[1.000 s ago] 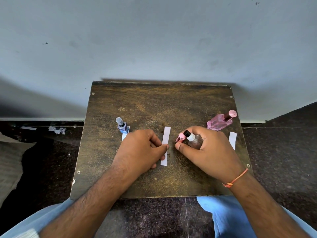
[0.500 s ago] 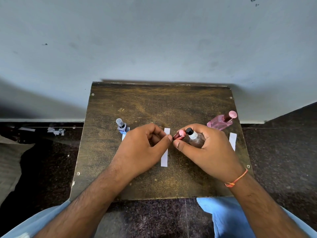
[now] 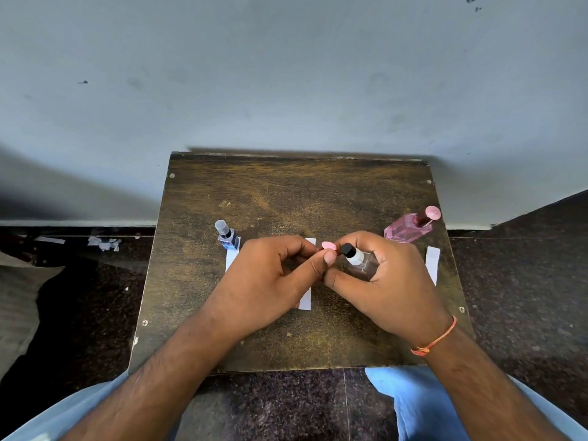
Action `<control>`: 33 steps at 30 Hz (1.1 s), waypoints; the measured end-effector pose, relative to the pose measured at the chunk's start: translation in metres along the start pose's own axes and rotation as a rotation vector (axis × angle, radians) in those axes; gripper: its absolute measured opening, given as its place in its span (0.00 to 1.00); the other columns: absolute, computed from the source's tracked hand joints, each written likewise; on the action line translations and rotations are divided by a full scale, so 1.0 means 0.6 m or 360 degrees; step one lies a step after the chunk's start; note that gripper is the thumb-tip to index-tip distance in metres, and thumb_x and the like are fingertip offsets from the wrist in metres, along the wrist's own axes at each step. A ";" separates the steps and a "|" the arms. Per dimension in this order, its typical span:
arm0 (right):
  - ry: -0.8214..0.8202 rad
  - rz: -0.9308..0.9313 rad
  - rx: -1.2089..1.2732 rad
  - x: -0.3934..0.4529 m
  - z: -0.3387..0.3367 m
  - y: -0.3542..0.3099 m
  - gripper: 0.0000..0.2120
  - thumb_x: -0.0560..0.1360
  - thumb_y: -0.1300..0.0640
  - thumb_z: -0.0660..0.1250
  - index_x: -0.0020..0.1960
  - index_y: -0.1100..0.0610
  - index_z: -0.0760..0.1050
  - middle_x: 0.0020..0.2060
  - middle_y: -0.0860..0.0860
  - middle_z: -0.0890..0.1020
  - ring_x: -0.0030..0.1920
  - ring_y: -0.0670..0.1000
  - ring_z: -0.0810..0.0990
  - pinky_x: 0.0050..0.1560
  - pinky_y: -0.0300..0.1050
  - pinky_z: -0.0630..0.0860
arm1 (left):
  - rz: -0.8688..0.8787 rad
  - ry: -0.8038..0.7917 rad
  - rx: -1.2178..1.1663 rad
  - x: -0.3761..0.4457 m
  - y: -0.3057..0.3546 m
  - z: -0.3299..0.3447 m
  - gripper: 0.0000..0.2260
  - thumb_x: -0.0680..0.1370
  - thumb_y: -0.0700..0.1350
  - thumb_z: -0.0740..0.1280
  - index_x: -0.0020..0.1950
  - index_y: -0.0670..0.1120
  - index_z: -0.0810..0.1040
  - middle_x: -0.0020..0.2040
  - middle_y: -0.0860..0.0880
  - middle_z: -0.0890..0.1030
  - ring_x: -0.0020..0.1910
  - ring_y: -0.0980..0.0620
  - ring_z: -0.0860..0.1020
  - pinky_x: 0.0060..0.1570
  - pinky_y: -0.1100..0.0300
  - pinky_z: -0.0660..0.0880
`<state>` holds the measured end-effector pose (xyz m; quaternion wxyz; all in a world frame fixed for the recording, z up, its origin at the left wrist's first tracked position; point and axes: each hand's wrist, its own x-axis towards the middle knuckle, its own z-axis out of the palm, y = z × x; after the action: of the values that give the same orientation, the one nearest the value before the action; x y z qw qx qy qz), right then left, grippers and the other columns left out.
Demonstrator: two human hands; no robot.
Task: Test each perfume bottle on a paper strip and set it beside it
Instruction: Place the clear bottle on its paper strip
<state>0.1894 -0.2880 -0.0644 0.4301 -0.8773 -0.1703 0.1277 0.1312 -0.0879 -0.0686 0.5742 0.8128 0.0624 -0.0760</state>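
Note:
My right hand point(image 3: 381, 291) grips a clear perfume bottle point(image 3: 361, 264) with a white neck and black nozzle, tilted left above the middle paper strip point(image 3: 306, 297). My left hand point(image 3: 270, 281) pinches the bottle's pink cap point(image 3: 328, 246) between thumb and fingers, right beside the nozzle. A small blue bottle point(image 3: 227, 238) stands at the top of the left paper strip point(image 3: 231, 257). A pink bottle point(image 3: 410, 227) with a pink cap stands at the back right, above the right paper strip point(image 3: 432, 264).
Everything sits on a small dark wooden table point(image 3: 286, 192) against a grey wall. A dark speckled floor surrounds it, with paper scraps point(image 3: 103, 243) at the left. My blue-clad knees point(image 3: 423, 405) show below the front edge.
My left hand lifted off the middle strip, moved right to the bottle and took hold of the pink cap. The right hand raised the clear bottle slightly.

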 end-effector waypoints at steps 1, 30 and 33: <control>0.0003 0.0001 -0.0005 0.000 0.001 0.001 0.16 0.69 0.35 0.74 0.51 0.43 0.84 0.35 0.43 0.86 0.32 0.44 0.81 0.34 0.49 0.78 | 0.0055 0.0007 0.0084 0.000 -0.002 0.002 0.11 0.82 0.58 0.70 0.49 0.52 0.87 0.32 0.58 0.83 0.26 0.55 0.79 0.28 0.60 0.75; -0.0212 0.0134 0.0142 0.002 0.016 -0.027 0.41 0.73 0.35 0.68 0.83 0.46 0.66 0.59 0.41 0.87 0.56 0.37 0.85 0.59 0.47 0.83 | 0.0509 0.0490 0.0297 0.003 0.029 0.007 0.10 0.86 0.52 0.66 0.46 0.56 0.82 0.36 0.69 0.74 0.38 0.67 0.77 0.40 0.76 0.65; -0.0193 0.0168 0.0173 0.002 0.016 -0.029 0.38 0.76 0.42 0.72 0.84 0.46 0.65 0.57 0.40 0.87 0.55 0.35 0.85 0.58 0.43 0.83 | 0.0538 0.0476 0.0363 0.003 0.025 0.006 0.11 0.86 0.53 0.67 0.46 0.53 0.84 0.39 0.67 0.78 0.40 0.68 0.78 0.42 0.77 0.67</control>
<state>0.1838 -0.2705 -0.0560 0.4588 -0.8510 -0.1425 0.2120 0.1358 -0.0963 -0.0563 0.4678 0.8734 0.0010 0.1356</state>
